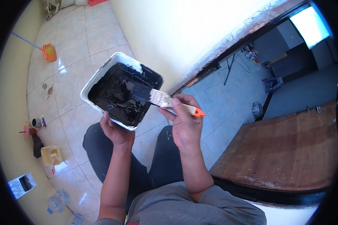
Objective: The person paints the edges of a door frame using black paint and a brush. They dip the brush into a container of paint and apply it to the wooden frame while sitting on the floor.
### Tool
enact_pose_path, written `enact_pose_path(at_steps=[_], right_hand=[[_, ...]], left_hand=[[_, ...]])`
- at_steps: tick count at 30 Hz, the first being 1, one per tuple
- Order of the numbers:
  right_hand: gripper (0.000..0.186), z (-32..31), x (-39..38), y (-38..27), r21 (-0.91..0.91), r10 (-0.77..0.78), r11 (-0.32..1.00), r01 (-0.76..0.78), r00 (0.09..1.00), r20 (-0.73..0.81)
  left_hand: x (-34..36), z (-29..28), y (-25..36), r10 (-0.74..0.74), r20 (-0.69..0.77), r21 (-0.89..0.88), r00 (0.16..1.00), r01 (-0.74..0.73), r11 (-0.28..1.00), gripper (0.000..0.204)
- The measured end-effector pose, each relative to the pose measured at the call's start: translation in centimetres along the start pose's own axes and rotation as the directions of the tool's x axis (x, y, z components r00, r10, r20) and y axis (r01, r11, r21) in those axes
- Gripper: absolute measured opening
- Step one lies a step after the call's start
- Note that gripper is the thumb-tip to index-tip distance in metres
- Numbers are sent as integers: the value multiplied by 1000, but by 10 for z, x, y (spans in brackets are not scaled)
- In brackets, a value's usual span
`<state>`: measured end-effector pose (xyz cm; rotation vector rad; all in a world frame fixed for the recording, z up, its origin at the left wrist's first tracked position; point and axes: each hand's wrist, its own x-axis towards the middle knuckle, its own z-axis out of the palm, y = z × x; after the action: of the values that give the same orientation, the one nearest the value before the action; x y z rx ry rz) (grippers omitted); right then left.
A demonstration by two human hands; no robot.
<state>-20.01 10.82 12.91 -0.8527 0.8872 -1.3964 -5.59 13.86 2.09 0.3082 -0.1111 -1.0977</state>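
Observation:
My left hand (114, 129) grips the near edge of a white square tub (101, 75) filled with black paint, holding it up in front of me. My right hand (184, 120) holds a flat paintbrush (165, 100) with an orange-tipped handle and a metal ferrule. The brush's black bristles rest over the paint near the tub's right rim. Both forearms come up from the lower edge over my dark trousers.
A brown wooden panel (285, 150) lies at the right with a black edge. On the tiled floor at left sit a yellow container (52, 155), a small can (37, 122), plastic bottles (57, 202) and an orange dustpan (49, 51). A cream wall (176, 33) rises ahead.

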Motion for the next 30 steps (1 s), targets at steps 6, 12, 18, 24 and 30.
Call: enact_pose_path(at_steps=[6, 12, 18, 24, 30], right_hand=[[12, -27, 12, 6, -125, -54, 991, 50, 998, -28], [23, -34, 55, 18, 39, 3, 999, -2, 999, -40], [21, -37, 69, 38, -33, -144, 989, 141, 985, -93], [19, -53, 60, 29, -356, -415, 860, 365, 907, -72], [16, -48, 58, 41, -224, -386, 902, 368, 922, -43]], left_hand=[[12, 4, -7, -49, -19, -53, 999, 48, 997, 63], [65, 23, -22, 81, -72, -81, 994, -86, 993, 61], [84, 29, -21, 87, -61, -41, 994, -89, 995, 62], [87, 17, -19, 66, -28, -47, 997, -67, 997, 61], [89, 18, -25, 30, -17, -64, 999, -31, 997, 61]])
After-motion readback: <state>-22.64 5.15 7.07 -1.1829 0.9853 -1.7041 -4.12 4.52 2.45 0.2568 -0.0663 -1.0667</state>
